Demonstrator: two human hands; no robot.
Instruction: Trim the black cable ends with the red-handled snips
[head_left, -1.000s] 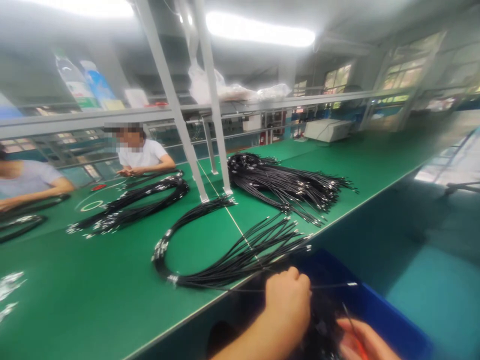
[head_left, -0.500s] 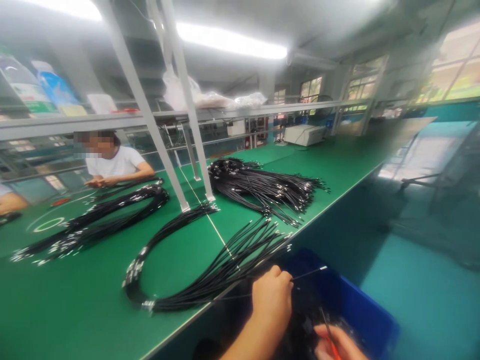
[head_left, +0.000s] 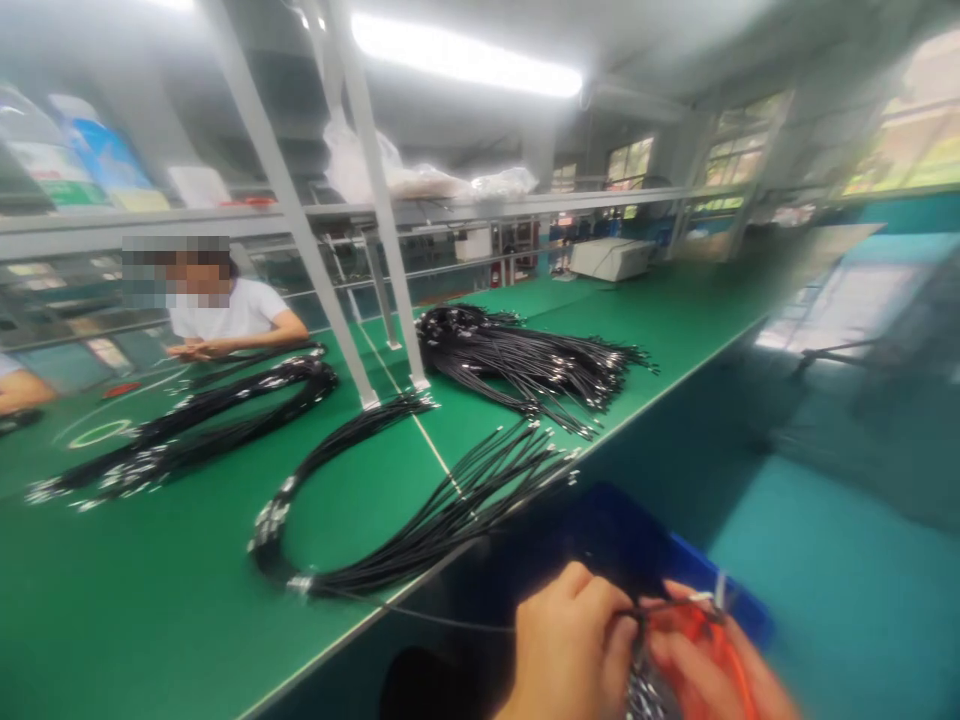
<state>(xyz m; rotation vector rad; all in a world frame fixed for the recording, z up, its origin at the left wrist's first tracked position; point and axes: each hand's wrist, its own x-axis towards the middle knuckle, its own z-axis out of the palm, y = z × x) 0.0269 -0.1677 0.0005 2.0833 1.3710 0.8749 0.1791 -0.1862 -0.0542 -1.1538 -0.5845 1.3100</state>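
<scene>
Near the lower right, my left hand (head_left: 566, 640) is closed around a thin black cable (head_left: 450, 622). That cable trails left over the table edge to a curved bundle of black cables (head_left: 405, 572) with pale tips. Close beside it, my right hand (head_left: 694, 665) is wrapped around a red-handled hand tool (head_left: 739, 665), like pliers or cutters. A pale cable end lies by the tool's grey tip, between the hands. Blur and fingers hide whether the jaws touch it.
A blue bin (head_left: 686, 560) stands below the hands beside the green table (head_left: 172, 600). More black cables lie in a large pile (head_left: 525, 360) and a left bundle (head_left: 225, 410). Shelf posts (head_left: 390, 210) rise from the table. A co-worker (head_left: 232, 315) sits across.
My right hand has come up from the bin with the red-handled tool and now meets my left hand. The held cable's end has moved to the tool. The view has shifted slightly.
</scene>
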